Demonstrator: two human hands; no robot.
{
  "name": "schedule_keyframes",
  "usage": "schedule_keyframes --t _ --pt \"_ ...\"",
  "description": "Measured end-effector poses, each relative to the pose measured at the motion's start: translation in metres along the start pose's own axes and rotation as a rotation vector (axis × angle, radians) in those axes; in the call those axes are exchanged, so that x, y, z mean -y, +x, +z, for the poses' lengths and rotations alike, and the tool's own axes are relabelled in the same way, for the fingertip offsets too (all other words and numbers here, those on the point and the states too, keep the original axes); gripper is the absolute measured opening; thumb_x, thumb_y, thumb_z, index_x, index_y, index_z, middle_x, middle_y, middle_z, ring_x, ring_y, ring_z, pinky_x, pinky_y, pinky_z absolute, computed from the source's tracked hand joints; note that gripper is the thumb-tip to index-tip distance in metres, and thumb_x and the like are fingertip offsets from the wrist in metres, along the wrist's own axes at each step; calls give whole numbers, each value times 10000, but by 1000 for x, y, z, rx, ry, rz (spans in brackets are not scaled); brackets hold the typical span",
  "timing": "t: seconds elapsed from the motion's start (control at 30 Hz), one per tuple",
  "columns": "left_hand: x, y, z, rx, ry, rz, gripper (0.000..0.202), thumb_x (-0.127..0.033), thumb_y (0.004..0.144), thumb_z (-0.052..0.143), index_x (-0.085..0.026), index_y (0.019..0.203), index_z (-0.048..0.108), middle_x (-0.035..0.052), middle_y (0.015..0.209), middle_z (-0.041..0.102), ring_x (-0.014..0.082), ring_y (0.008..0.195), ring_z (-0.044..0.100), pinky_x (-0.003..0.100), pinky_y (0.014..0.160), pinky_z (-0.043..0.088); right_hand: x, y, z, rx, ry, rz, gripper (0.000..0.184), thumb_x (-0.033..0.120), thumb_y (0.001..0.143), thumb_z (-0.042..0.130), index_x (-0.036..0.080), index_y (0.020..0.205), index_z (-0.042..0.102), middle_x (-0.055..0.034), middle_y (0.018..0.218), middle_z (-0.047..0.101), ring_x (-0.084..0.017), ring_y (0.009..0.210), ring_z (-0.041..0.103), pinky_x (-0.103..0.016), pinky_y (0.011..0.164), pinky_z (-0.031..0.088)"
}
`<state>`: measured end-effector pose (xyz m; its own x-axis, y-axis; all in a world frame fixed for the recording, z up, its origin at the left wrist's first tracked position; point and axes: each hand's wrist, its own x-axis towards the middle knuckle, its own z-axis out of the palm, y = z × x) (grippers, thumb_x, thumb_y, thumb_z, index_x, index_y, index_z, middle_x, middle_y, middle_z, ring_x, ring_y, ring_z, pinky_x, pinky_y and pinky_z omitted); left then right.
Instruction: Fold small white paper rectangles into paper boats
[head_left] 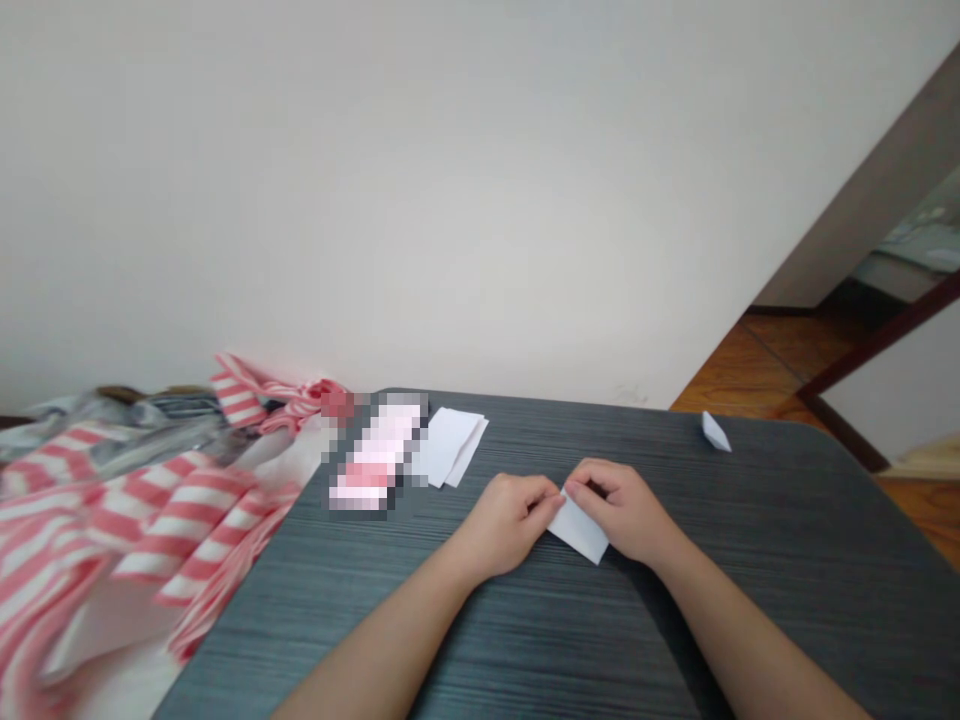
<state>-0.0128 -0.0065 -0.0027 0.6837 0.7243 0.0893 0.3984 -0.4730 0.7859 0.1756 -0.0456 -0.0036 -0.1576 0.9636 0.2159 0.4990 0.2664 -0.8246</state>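
A small white piece of paper, apparently folded, is between my two hands just above or on the dark table. My left hand pinches its upper left edge between thumb and forefinger. With thumb and curled fingers, my right hand grips the top right edge close by. The fingertips of both hands nearly meet at the paper's upper corner. Its lower end points toward me and shows uncovered. The fingers' far sides are hidden.
The dark wood-grain table stands against a pale wall. White paper sheets lie at its back left, beside a pixelated pinkish object. A small folded white paper stands back right. Red-and-white striped cloth is heaped left of the table.
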Motion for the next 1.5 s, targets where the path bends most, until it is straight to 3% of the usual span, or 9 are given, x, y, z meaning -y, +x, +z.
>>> schedule_keyframes --t 0.27,0.67,1.5 --pt "1 -2 -5 -95 -80 -86 311 -312 931 471 -162 680 576 -30 579 534 110 576 485 214 549 316 -5 -1 1 -8 15 94 183 241 885 555 180 737 643 -11 699 634 -159 663 572 -259 621 422" --pt "2 -3 -10 -114 -226 -178 281 -342 919 487 -168 729 599 -38 518 523 113 522 484 215 528 345 -6 -1 -1 -15 39 177 227 293 888 545 180 700 602 8 647 588 -146 616 527 -247 573 386" --pt "14 -1 -3 -200 -403 -217 286 -409 911 497 -173 775 581 -46 509 514 107 481 457 209 499 343 -9 -2 -8 -78 31 234 258 314 891 526 189 667 550 34 557 527 -128 537 480 -243 531 365"
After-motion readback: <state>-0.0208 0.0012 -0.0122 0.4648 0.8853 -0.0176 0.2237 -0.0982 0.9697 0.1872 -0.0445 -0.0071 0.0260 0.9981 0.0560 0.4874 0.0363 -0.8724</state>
